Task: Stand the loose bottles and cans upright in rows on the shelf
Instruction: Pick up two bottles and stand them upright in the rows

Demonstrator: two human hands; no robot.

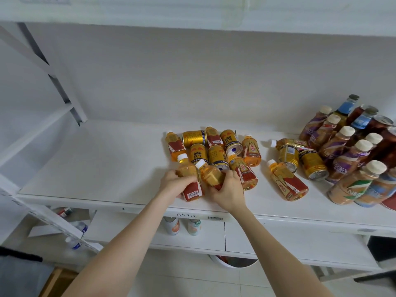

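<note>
**Two tea bottles gripped at the shelf's front edge**

The left bottle point(188, 179) lies on its side near the front of the shelf point(96, 163), white cap pointing back, red label toward the edge. The left hand point(174, 184) is closed over its middle. Touching it on the right, the right bottle point(211, 175) is tilted with its cap up and back, and the right hand point(226, 189) is wrapped around its lower half.

Just behind them a heap point(214, 146) of gold cans and more tea bottles lies flat, pressed together at mixed angles. A little to the right a smaller pile point(293, 166) of two bottles and two cans also lies on its side. At the far right, coffee bottles point(351, 159) stand upright in close rows, with blue-labelled bottles point(346, 108) and dark cans point(383, 123) behind them.

Below the shelf, two cans point(183, 226) stand on a lower level.
</note>
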